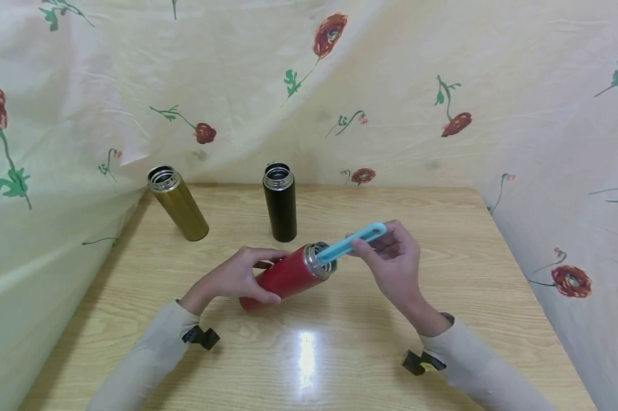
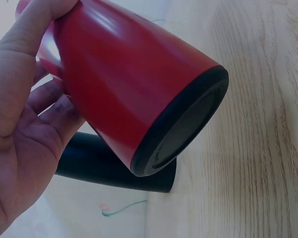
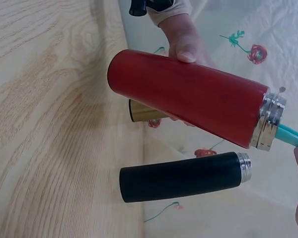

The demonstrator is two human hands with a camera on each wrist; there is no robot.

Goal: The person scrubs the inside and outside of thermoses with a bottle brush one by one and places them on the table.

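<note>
A red thermos flask [image 1: 290, 275], its steel mouth uncovered, is tilted with the mouth up and to the right. My left hand [image 1: 246, 273] grips its body, thumb on the near side; in the left wrist view the flask's black base [image 2: 181, 126] is held off the table. Between thumb and fingers, my right hand [image 1: 393, 260] pinches a light blue handle [image 1: 352, 242] with a slot at its end. The handle runs into the flask's mouth, so whatever is at its far end is hidden. In the right wrist view the handle [image 3: 291, 136] leaves the steel neck [image 3: 269, 121].
Behind the red flask stands a black flask [image 1: 281, 211] without a lid. An open gold flask [image 1: 181, 207] stands at the back left. All are over a light wooden table [image 1: 432, 217], with a flowered cloth [image 1: 391, 68] hanging at its back and sides.
</note>
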